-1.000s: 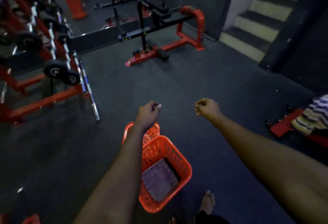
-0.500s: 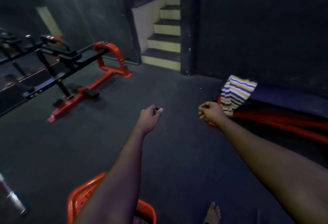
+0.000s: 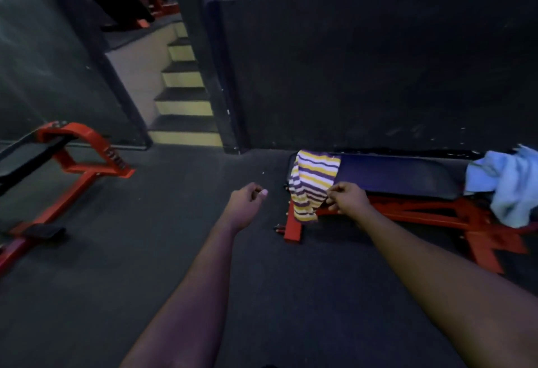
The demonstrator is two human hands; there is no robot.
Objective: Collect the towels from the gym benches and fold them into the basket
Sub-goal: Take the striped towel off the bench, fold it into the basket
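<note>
A purple, yellow and white striped towel [image 3: 311, 181] hangs over the left end of a dark padded bench [image 3: 398, 174] with a red frame. A light blue towel [image 3: 512, 184] lies bunched on the bench's right end. My right hand [image 3: 348, 197] is stretched out with its fingers curled shut, right beside the striped towel's lower edge; I cannot tell whether it touches the cloth. My left hand [image 3: 247, 201] is held out over the floor to the left of the bench, loosely closed and holding nothing. The basket is out of view.
Dark rubber floor [image 3: 174, 222] lies between me and the bench. A red-framed machine [image 3: 72, 161] stands at the left. Yellow-edged stairs [image 3: 183, 96] rise behind, next to a dark wall [image 3: 378, 70] behind the bench.
My view has swung right and away from the orange basket, which has left the frame. The bench with both towels has come closer, and my right hand is now at the striped towel.
</note>
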